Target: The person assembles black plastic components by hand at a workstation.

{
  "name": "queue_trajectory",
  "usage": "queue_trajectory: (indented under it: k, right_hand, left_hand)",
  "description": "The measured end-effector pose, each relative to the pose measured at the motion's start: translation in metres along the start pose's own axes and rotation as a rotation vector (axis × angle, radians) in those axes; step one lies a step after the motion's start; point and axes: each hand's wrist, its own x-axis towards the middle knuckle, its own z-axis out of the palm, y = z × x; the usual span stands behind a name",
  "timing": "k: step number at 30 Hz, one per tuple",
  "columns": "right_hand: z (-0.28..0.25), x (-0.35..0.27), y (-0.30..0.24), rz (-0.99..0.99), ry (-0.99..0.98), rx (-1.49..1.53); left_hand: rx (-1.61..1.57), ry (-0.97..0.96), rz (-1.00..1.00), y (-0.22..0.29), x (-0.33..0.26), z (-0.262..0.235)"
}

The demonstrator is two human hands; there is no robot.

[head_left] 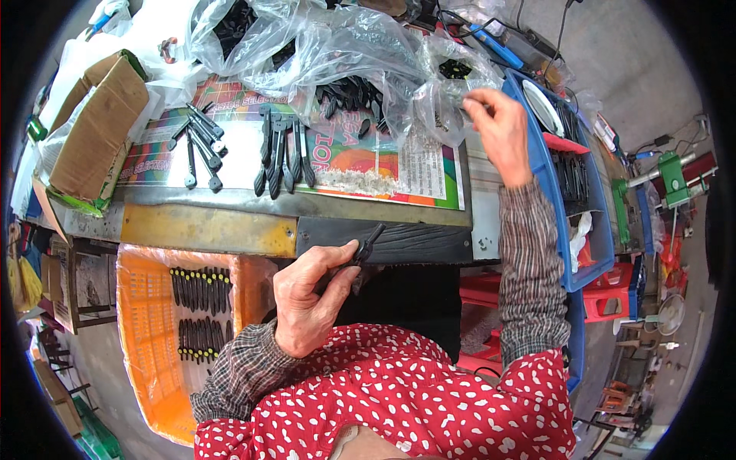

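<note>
**Slim part pinched at the front edge**

Your left grip point(310, 297) is clamped on a slim black part point(373, 236) between thumb and fingertips; its free end points up and to your right, over the dark front strip point(429, 240). Your right grip point(502, 138) has fingers curled toward the thumb beside a clear plastic bag point(438, 111); whether it holds anything, you cannot tell from here.

Your pinch looks narrow, so a twist could slip the part, and this near the edge it could fall into the dark area point(406, 299) below. The bag's loose film could snag your right fingertips and drag small pieces along.

Farther out, the surface point(230, 201) gives you most room along its front, between your forearms. The bunched black pieces point(280, 157) limit you beyond that. Your right sleeve point(529, 261) runs close along the blue bin point(540, 153), so an outward elbow could knock it. Low on your left, the orange crate point(142, 322) sits near your left sleeve point(249, 364); its rim could catch the cuff.
</note>
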Motion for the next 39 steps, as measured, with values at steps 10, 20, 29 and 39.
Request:
queue_trajectory:
  k: [10, 20, 29, 39]
  right_hand:
    - [0.041, 0.078, 0.055, -0.198, -0.076, -0.571]
    - [0.067, 0.093, 0.072, -0.129, -0.145, -0.598]
    - [0.066, 0.096, 0.080, -0.083, -0.153, -0.492]
    - [0.036, 0.066, 0.043, -0.139, 0.018, -0.251]
  left_hand:
    - [-0.101, -0.050, -0.062, -0.003, 0.010, -0.007]
    - [-0.104, -0.019, -0.084, -0.003, 0.014, -0.006]
    - [-0.065, -0.030, -0.065, -0.003, 0.014, -0.008]
    - [-0.172, -0.103, -0.056, -0.008, 0.010, -0.012]
